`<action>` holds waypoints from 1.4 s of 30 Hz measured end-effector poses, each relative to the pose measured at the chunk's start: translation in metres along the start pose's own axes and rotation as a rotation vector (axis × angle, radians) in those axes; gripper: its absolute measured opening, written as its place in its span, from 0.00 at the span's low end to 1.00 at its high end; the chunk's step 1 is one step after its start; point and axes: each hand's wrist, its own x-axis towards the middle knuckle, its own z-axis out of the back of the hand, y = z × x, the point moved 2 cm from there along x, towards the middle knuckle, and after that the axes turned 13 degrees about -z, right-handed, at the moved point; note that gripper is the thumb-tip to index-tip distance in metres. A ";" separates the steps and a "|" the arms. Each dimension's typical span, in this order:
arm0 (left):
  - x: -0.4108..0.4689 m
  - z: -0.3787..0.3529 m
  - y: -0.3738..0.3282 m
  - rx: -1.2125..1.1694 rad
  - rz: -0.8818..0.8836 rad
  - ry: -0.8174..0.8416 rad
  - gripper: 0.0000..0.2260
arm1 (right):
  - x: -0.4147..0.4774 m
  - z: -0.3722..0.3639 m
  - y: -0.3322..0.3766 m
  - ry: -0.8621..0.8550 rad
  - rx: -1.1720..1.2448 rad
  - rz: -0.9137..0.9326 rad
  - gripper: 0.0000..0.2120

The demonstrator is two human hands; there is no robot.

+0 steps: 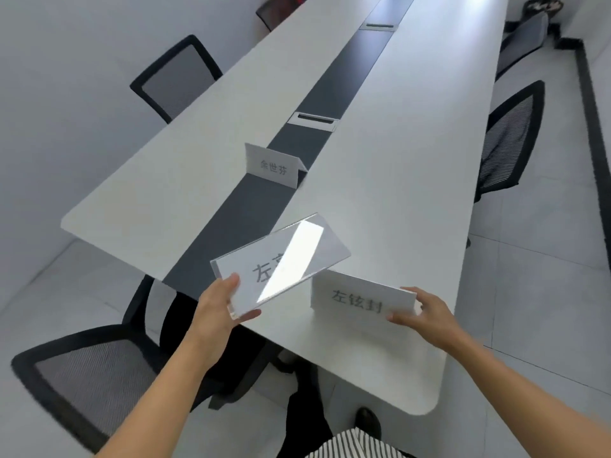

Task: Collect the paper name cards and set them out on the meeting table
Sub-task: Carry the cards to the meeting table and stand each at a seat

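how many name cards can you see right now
3. One stands on the table's dark centre strip, farther up. One glossy card is held above the table end by the left hand. One stands at the near edge, gripped by the right hand. None look hidden.

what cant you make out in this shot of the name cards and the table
Head view, the only one:
- Held name card in the left hand: glare covers most of its text; only the first character reads.
- Card at the right hand: whether it rests on the table or is lifted is unclear.
- Far card: small, soft print.
- Table's far end: cut off by the top edge.
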 end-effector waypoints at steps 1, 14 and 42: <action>-0.008 0.006 0.002 -0.034 0.007 -0.048 0.15 | -0.004 0.005 0.010 -0.013 0.026 0.036 0.23; -0.115 0.161 -0.007 -0.278 -0.145 -0.600 0.11 | -0.060 -0.109 0.182 0.180 0.139 0.332 0.15; -0.217 0.707 0.054 -0.223 -0.033 -1.030 0.10 | -0.157 -0.676 0.360 0.583 0.126 0.136 0.18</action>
